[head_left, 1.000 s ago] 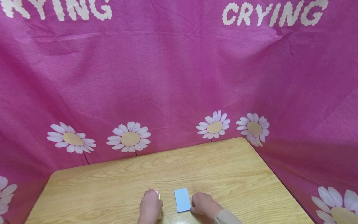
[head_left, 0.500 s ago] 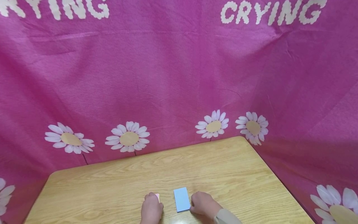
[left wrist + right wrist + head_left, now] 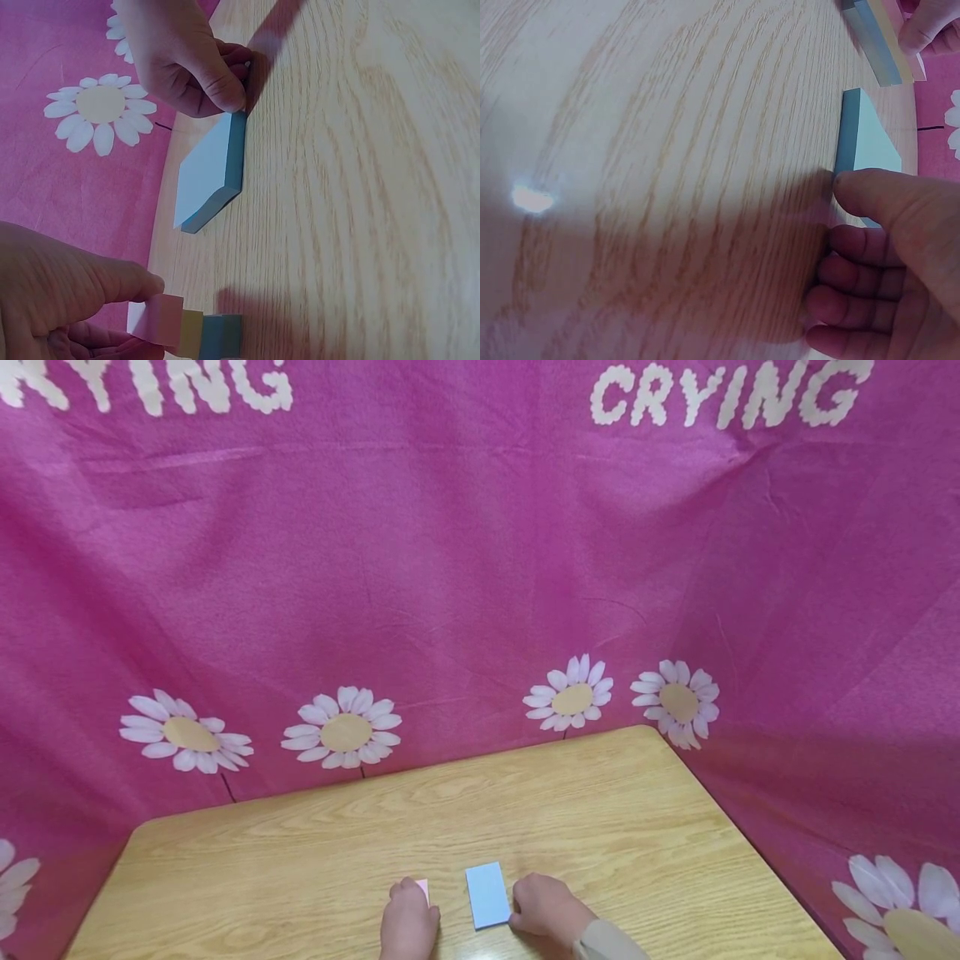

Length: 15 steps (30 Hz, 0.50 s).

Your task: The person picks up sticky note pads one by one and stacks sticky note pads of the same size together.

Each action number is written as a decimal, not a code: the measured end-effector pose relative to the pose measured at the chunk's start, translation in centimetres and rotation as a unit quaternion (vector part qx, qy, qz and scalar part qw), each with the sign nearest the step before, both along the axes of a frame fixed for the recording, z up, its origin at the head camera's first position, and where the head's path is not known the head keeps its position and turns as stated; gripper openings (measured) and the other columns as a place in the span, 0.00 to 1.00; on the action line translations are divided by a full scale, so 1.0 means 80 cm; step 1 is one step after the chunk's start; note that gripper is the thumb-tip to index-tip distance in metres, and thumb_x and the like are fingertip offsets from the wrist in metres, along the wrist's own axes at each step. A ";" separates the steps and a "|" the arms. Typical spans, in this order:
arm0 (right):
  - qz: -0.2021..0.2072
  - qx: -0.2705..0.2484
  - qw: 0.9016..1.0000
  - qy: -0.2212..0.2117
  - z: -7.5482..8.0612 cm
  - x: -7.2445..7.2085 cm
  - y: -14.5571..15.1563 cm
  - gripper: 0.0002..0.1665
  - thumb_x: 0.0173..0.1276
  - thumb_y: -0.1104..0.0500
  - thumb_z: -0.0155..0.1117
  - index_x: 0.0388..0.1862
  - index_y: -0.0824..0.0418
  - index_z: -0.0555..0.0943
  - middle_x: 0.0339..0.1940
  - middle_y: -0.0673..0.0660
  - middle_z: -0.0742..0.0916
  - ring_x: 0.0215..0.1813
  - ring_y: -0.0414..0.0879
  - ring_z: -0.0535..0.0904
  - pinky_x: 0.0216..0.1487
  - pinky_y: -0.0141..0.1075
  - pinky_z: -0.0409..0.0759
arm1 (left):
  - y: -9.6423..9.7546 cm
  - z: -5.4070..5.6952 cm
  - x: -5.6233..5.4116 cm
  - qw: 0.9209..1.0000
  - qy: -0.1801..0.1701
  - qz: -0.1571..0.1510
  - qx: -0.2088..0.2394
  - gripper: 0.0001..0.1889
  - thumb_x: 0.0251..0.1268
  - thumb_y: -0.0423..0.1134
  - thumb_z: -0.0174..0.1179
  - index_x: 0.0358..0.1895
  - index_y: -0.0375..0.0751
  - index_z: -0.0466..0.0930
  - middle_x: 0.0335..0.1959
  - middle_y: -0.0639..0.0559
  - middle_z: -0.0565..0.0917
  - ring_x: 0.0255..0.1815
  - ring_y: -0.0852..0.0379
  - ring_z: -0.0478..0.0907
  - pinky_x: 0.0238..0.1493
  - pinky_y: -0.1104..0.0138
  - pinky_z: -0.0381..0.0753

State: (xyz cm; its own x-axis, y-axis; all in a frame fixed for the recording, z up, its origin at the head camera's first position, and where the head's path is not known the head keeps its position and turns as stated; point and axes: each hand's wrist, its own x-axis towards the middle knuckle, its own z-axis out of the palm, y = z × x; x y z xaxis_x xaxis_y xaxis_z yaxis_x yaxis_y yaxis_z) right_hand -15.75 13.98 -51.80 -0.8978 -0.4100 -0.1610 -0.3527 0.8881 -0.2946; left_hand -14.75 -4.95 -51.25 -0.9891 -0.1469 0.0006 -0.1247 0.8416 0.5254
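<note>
My left hand (image 3: 410, 922) holds a pink sticky note pad (image 3: 164, 319) between thumb and fingers. That pad tops a stack, over a yellow pad (image 3: 190, 334) and a blue-green pad (image 3: 221, 335) against the table. From the head view only a pink corner shows past the hand. To the right, a separate light-blue sticky note pad (image 3: 488, 895) lies flat. Beside it rests my right hand (image 3: 551, 906), its thumb touching the near right corner, its other fingers loosely curled alongside. In the right wrist view, that thumb covers part of the blue pad (image 3: 874, 142).
Both hands work near the front of a wooden table (image 3: 570, 810). A pink cloth (image 3: 450, 568) printed with white daisies (image 3: 345, 731) and lettering hangs behind and at the sides. A glare spot (image 3: 532, 198) shines on the tabletop.
My left hand has shifted slightly right and nearer, and the yellow edge beside the pink pad has gone from the head view. The right hand and the light-blue pad have stayed put.
</note>
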 end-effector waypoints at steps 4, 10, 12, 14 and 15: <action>0.004 0.001 1.000 0.010 0.000 -0.001 -0.001 0.12 0.48 0.58 0.61 0.10 0.58 0.71 0.11 0.46 0.70 0.16 0.39 0.61 0.18 0.31 0.64 | 0.000 -0.001 -0.001 1.000 -0.002 0.005 -0.003 0.21 0.41 0.30 0.63 0.35 0.18 0.65 0.26 0.36 0.68 0.24 0.39 0.75 0.28 0.53 0.76; -0.001 -0.001 1.000 -0.005 0.001 0.002 0.001 0.12 0.50 0.57 0.62 0.12 0.58 0.72 0.11 0.46 0.71 0.16 0.39 0.62 0.19 0.32 0.65 | -0.001 -0.004 0.004 1.000 -0.007 0.007 -0.011 0.22 0.43 0.34 0.64 0.35 0.18 0.66 0.26 0.37 0.68 0.23 0.41 0.74 0.29 0.54 0.76; -0.001 -0.004 1.000 -0.007 0.001 0.003 0.002 0.13 0.49 0.58 0.62 0.11 0.58 0.72 0.11 0.47 0.71 0.16 0.39 0.61 0.19 0.32 0.65 | -0.002 -0.004 0.006 1.000 0.005 0.005 -0.014 0.22 0.44 0.36 0.65 0.34 0.19 0.66 0.26 0.37 0.68 0.23 0.41 0.74 0.28 0.54 0.75; 0.002 -0.004 1.000 -0.002 0.000 0.003 0.003 0.13 0.49 0.58 0.62 0.11 0.59 0.72 0.11 0.47 0.71 0.16 0.39 0.61 0.18 0.32 0.65 | -0.003 -0.004 0.007 0.999 0.028 0.005 -0.019 0.23 0.44 0.38 0.65 0.32 0.20 0.66 0.25 0.37 0.68 0.21 0.41 0.73 0.26 0.53 0.75; 0.002 -0.006 1.000 -0.004 0.000 0.004 0.004 0.13 0.49 0.58 0.62 0.11 0.59 0.72 0.11 0.47 0.71 0.16 0.39 0.61 0.18 0.32 0.64 | -0.003 -0.004 0.008 0.999 0.039 0.005 -0.023 0.23 0.44 0.39 0.65 0.32 0.21 0.66 0.25 0.38 0.68 0.21 0.40 0.73 0.25 0.53 0.74</action>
